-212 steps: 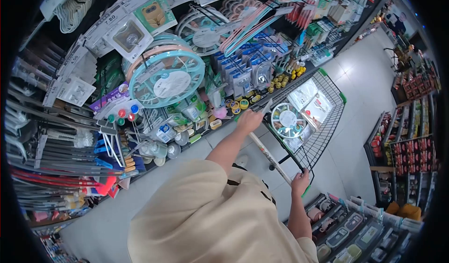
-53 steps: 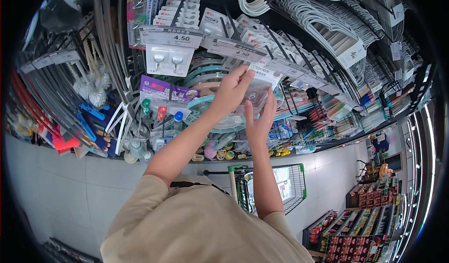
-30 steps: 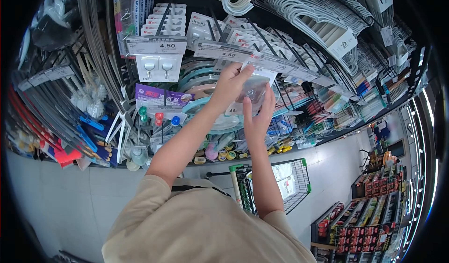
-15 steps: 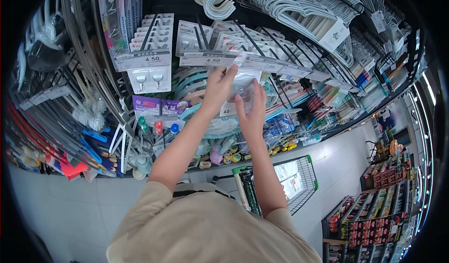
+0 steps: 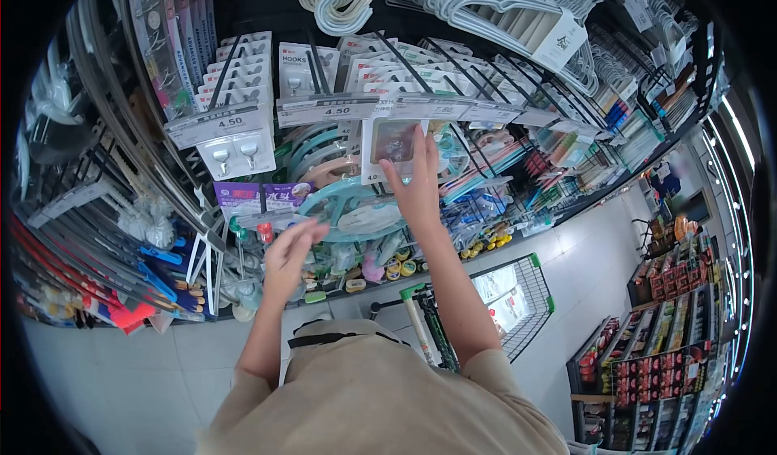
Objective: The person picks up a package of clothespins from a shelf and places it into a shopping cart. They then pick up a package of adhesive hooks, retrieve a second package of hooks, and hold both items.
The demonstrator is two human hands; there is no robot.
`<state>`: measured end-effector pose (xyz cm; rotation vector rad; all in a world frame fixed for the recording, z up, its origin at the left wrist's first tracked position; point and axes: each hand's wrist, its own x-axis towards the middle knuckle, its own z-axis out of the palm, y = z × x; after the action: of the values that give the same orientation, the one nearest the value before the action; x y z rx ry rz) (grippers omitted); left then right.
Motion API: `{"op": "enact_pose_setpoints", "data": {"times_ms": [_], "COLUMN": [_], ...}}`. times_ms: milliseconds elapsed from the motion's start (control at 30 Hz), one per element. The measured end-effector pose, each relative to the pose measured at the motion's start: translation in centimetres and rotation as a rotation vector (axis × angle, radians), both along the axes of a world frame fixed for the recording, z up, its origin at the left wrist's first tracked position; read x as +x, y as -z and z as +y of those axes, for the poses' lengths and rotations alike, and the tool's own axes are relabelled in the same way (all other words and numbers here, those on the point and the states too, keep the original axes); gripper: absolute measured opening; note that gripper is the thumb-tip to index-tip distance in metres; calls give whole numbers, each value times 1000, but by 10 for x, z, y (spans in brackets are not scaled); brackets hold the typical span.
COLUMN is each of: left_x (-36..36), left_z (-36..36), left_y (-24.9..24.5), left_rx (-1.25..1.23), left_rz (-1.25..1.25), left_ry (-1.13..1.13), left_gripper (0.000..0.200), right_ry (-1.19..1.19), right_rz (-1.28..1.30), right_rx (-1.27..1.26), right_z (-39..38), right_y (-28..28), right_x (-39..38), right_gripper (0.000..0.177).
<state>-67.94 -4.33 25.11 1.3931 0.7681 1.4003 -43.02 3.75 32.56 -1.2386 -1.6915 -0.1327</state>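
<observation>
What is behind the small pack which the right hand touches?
Past the edges of the pack, parts of pastel round racks show, behind and below it. The area directly behind is covered by pack and right hand, so I cannot tell.

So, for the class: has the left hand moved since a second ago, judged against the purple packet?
Yes. The left hand has left the hook pack, going down and leftward in view, to below the purple packet.
</observation>
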Motion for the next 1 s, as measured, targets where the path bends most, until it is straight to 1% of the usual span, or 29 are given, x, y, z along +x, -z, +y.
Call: {"op": "enact_pose_setpoints", "data": {"times_ms": [67, 133, 167, 233, 267, 333, 400, 467, 533, 600, 667, 700, 733, 833, 867, 900, 933, 1000], "left_x": [-28, -46, -50, -57, -58, -57, -62, -76, -88, -105, -122, -150, -169, -181, -185, -190, -194, -199], "left_z": [-25, -45, -53, -69, -73, -81, -91, -108, -132, -162, -197, -223, -242, -264, -265, -263, -260, -248], "left_y": [25, 52, 62, 82, 95, 133, 187, 245, 300, 348, 378, 446, 489, 473, 464, 456, 449, 438], "left_rx": [-113, -197, -199, -331, -331, -367, -404, -362, -430, -586, -746, -930, -1112, -1270, -1284, -1288, -1288, -1276], "left_rz": [68, 4, 20, -51, -33, 50, 227, 570, 644, 453, 359, 268, 173, 260, 303, 346, 390, 473], "left_ry": [-49, -114, -106, -206, -206, -294, -356, -375, -410, -416, -465, -466, -478, -427, -397, -366, -329, -248], "left_gripper": [28, 27, 27, 26, 26, 27, 28, 27, 26, 26, 27, 28, 29, 29, 29, 29, 29, 29], "right_ry": [3, -10, -1, 7, 9, 11, 0, -9, 3, 31, 15, 42, 49, 78, 68, 77, 116, 117], "right_rz": [7, 8, 23, 27, 44, 61, 118, 132, 151, 179, 163, 195, 175, 175, 159, 179, 208, 114], "right_rx": [4, 16, 13, 17, 15, 58, 35, 67, 61, 52, 73, 73, 87, 115, 135, 176, 166, 253], "right_z": [4, 9, 11, 16, 20, 28, 33, 38, 38, 37, 33, 28, 23, 5, -2, -13, -24, -52], "right_y": [1, 2, 2, 2, 3, 9, 12, 13, 13, 14, 12, 10, 7, 10, 12, 13, 19, 32], "right_x": [1, 2, 1, -3, -4, -7, -10, -12, -14, -14, -13, -12, -11, 1, 6, 10, 18, 41], "right_gripper": [80, 82, 82, 80, 80, 79, 78, 78, 78, 77, 76, 76, 73, 67, 64, 53, 53, 46]}}
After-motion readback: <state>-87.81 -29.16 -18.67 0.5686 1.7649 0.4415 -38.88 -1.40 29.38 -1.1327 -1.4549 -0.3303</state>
